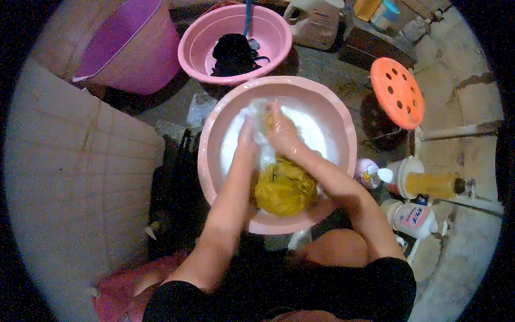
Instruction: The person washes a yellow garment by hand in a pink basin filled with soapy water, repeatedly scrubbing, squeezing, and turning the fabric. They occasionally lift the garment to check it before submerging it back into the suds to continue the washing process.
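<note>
A wide, pale pink basin (346, 126) stands in front of me with white, sudsy water (311, 121) in it. A bunched mustard-yellow cloth (287, 190) lies at its near side, wet and wrinkled. Over the suds, my right hand (284, 134) is closed round a foamy part of yellow cloth. My left hand (247, 137) is close beside it on the left, against the foam, its fingers smeared by motion. Foam and blur hide where the cloth runs between the hands.
Behind stands a pink tub (193, 51) with a black garment (233, 53) inside, beside a purple bucket (134, 53). An orange stool (397, 92) is at right. Bottles, including a white one (416, 220), line the right wall. A jug (314, 21) stands at the back.
</note>
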Available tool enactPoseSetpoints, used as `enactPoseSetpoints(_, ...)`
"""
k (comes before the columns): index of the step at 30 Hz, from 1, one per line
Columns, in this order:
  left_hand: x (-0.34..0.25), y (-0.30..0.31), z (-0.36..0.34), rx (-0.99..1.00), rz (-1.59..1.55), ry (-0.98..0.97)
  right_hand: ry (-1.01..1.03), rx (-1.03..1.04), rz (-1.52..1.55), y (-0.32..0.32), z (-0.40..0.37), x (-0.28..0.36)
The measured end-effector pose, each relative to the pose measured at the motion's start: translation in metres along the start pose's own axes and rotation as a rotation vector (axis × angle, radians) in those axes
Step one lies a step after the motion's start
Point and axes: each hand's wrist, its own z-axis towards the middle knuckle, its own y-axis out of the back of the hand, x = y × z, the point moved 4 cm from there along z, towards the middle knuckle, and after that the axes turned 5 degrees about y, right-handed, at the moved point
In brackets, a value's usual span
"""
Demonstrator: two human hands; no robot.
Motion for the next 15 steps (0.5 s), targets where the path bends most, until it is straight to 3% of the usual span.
enactPoseSetpoints(1,0.006,0.018,0.025,0.18,0.006,-0.017,0.193,-0.02,-0.012,0.009,-0.026,0.05)
enactPoseSetpoints(2,0.006,0.01,0.017,0.181,0.009,-0.02,0.387,-0.087,-0.237,-0.012,-0.035,0.049)
enactPoseSetpoints(5,0.018,-0.029,-0.027,0.164,-0.045,-0.055,0.492,0.005,-0.385,-0.043,-0.014,0.0)
enactPoseSetpoints(6,0.02,-0.04,-0.044,0.157,-0.062,-0.069,0.289,-0.028,-0.491,-0.032,0.008,-0.022)
enactPoseSetpoints(7,0.016,-0.047,-0.059,0.15,-0.08,-0.092,0.124,-0.001,-0.156,-0.012,0.032,-0.048)
enactPoseSetpoints(8,0.013,-0.05,-0.067,0.146,-0.103,-0.112,-0.04,0.256,-0.414,-0.016,0.057,-0.078)
enactPoseSetpoints(9,0.011,-0.047,-0.071,0.151,-0.103,-0.115,-0.039,0.251,-0.417,-0.021,0.045,-0.068)
enactPoseSetpoints(11,0.008,-0.049,-0.076,0.155,-0.345,-0.013,0.0,-0.271,-0.046,-0.003,0.0,-0.013)
enactPoseSetpoints(12,-0.005,-0.043,-0.075,0.132,-0.358,-0.05,0.111,-0.225,-0.039,-0.006,-0.025,0.016)
enactPoseSetpoints(14,-0.017,-0.017,-0.068,0.991,-0.364,-0.008,0.436,-0.099,-0.012,-0.016,-0.061,0.067)
enactPoseSetpoints(15,-0.015,-0.022,-0.073,1.069,-0.421,-0.015,0.527,-0.05,-0.055,-0.018,-0.058,0.066)
